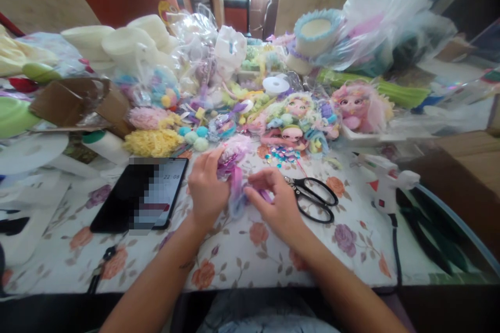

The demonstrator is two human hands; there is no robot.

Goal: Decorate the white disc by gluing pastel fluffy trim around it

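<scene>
My left hand [208, 183] is closed around a fluffy lilac doll-like piece [238, 146], with shiny purple material showing by its fingertips. From that piece hangs a sheer pink-to-blue ribbon [236, 187], its lower end near the tablecloth. My right hand [275, 199] has its thumb and fingers curled onto the ribbon's purple edge, facing the left hand. Black-handled scissors [317, 199] lie just right of my right hand, their blades partly hidden behind it. Beyond the hands is a small heap of iridescent sequins [284, 155].
A tablet [140, 195] lies left of my left hand. At the right stands a white glue gun [386, 182] with its cord. Yarn bundles [154, 138], pompoms [195, 138], dolls [353, 106] and plastic bags [375, 26] crowd the back of the flowered tablecloth [234, 265].
</scene>
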